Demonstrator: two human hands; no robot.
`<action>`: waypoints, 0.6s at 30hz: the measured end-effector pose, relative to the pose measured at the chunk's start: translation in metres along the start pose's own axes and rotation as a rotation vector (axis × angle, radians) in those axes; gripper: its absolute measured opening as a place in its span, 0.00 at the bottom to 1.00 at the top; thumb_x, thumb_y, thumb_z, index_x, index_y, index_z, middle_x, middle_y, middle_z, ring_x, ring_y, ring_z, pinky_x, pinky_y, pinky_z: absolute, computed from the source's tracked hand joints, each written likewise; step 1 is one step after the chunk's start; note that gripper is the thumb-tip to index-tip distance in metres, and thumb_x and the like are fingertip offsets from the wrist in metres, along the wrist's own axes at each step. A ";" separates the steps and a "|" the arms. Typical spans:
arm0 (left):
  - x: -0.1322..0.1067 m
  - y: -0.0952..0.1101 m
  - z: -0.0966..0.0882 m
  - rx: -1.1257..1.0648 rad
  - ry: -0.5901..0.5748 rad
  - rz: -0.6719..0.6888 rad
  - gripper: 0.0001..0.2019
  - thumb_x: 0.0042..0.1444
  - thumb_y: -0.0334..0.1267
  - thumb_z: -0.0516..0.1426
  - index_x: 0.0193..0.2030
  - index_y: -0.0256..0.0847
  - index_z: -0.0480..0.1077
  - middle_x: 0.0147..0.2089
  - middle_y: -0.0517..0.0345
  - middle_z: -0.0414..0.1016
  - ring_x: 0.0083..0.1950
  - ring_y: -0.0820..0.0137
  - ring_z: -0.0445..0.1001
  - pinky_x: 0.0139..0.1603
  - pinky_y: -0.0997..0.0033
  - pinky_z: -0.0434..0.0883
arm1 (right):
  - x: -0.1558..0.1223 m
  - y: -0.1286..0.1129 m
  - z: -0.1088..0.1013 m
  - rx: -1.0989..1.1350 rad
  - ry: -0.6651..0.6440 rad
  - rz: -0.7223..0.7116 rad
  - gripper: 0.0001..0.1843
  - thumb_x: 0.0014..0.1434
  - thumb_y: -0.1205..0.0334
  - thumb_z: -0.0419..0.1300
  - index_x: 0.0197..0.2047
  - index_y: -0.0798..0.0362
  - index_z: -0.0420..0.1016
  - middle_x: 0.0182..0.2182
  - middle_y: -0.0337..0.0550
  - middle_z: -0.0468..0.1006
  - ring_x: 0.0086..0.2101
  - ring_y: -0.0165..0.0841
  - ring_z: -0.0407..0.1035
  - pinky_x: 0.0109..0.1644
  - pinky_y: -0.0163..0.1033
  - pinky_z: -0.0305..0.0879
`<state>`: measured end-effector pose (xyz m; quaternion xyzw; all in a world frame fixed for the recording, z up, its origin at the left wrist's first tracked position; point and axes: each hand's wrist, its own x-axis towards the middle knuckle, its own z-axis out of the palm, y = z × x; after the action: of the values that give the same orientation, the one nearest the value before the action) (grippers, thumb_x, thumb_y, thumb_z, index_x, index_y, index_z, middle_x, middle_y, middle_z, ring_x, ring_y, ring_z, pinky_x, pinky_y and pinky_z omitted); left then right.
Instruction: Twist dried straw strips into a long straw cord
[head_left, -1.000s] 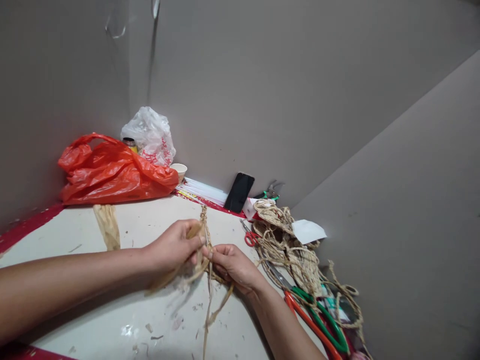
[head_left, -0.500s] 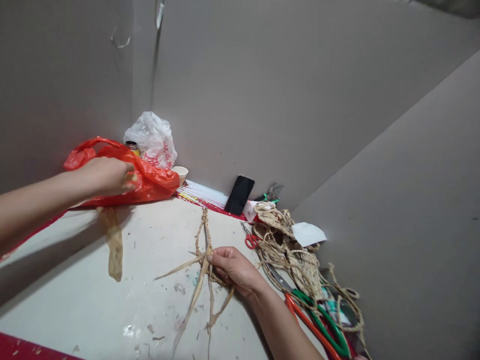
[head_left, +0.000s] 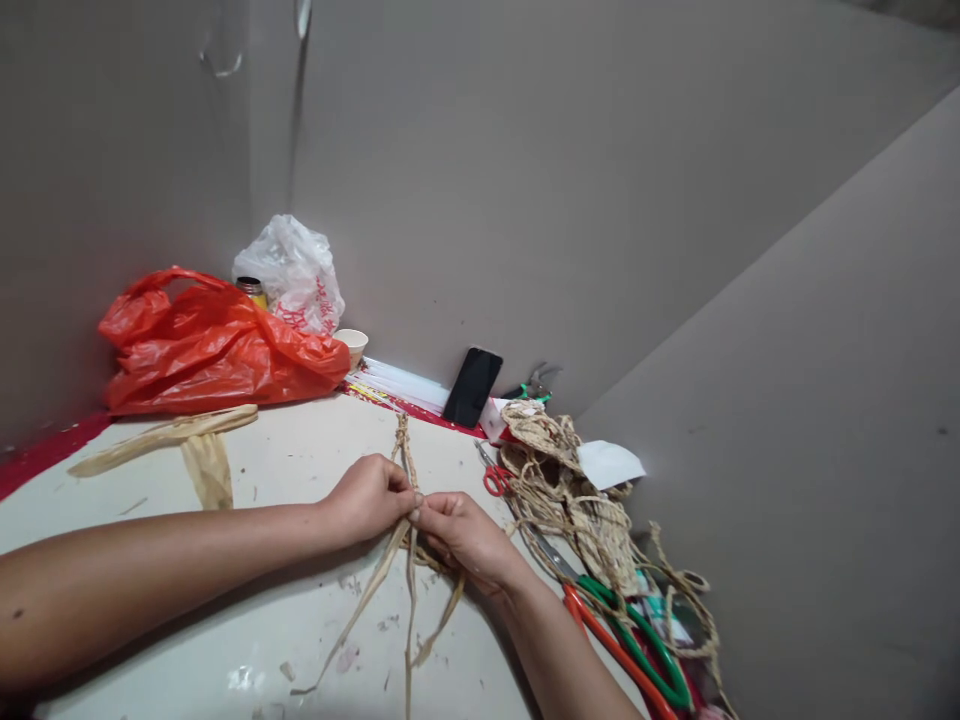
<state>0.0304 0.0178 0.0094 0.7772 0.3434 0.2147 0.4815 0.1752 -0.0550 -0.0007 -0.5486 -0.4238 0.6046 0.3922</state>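
- Left hand (head_left: 373, 497), right hand (head_left: 465, 540): fingertips meeting, both pinching straw braid (head_left: 402, 428).
- Braid: middle of desk (head_left: 300, 440), top near far edge.
- Loose strands (head_left: 411, 590) — toward near edge; may splay should either pinch slacken.

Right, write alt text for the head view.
A person's left hand and right hand pinch together at a braided cord, pale loose strands trailing below them over a white tabletop. Behind left sits a red bag; at right lie tangled rope and large orange- and green-handled scissors.
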 end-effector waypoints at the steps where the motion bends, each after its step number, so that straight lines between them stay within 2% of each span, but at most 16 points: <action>1: 0.001 0.000 0.000 -0.036 -0.013 -0.004 0.13 0.47 0.42 0.54 0.20 0.35 0.69 0.18 0.62 0.65 0.23 0.75 0.61 0.24 0.76 0.55 | 0.000 -0.001 -0.001 0.006 -0.003 -0.002 0.20 0.49 0.50 0.64 0.19 0.56 0.65 0.09 0.27 0.56 0.12 0.19 0.42 0.16 0.32 0.33; 4: 0.001 -0.001 -0.002 -0.230 -0.043 -0.049 0.11 0.46 0.41 0.55 0.21 0.35 0.69 0.18 0.63 0.64 0.22 0.77 0.60 0.24 0.77 0.57 | -0.001 -0.003 -0.003 0.012 0.001 -0.001 0.20 0.48 0.50 0.64 0.19 0.56 0.65 0.09 0.28 0.56 0.12 0.19 0.41 0.16 0.32 0.32; 7: 0.000 0.000 -0.005 -0.493 -0.039 -0.184 0.10 0.46 0.41 0.56 0.24 0.36 0.66 0.18 0.62 0.67 0.21 0.76 0.64 0.25 0.77 0.61 | -0.002 -0.006 -0.004 0.016 0.014 0.018 0.18 0.49 0.50 0.64 0.23 0.58 0.70 0.08 0.27 0.55 0.12 0.19 0.40 0.16 0.32 0.32; 9: 0.001 0.001 -0.010 -0.586 -0.059 -0.268 0.09 0.45 0.41 0.57 0.26 0.36 0.65 0.20 0.59 0.71 0.22 0.75 0.67 0.25 0.76 0.63 | -0.002 -0.007 -0.004 0.022 0.023 0.032 0.18 0.49 0.50 0.64 0.27 0.59 0.73 0.08 0.27 0.55 0.12 0.19 0.40 0.16 0.32 0.31; 13: 0.000 0.003 -0.018 -0.597 -0.163 -0.356 0.11 0.39 0.37 0.61 0.28 0.38 0.63 0.21 0.58 0.73 0.21 0.75 0.67 0.23 0.76 0.65 | -0.002 -0.007 -0.002 0.045 0.023 0.043 0.18 0.49 0.50 0.64 0.28 0.59 0.73 0.09 0.27 0.55 0.12 0.19 0.40 0.16 0.32 0.31; 18: -0.002 -0.001 -0.016 -0.514 -0.211 -0.326 0.10 0.38 0.38 0.61 0.24 0.36 0.65 0.17 0.65 0.65 0.19 0.77 0.63 0.21 0.77 0.64 | -0.003 -0.005 -0.004 0.083 0.023 0.043 0.18 0.48 0.50 0.65 0.22 0.57 0.68 0.09 0.27 0.56 0.12 0.19 0.40 0.16 0.32 0.31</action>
<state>0.0185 0.0264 0.0161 0.5831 0.3461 0.1327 0.7230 0.1790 -0.0553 0.0052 -0.5477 -0.3820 0.6237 0.4063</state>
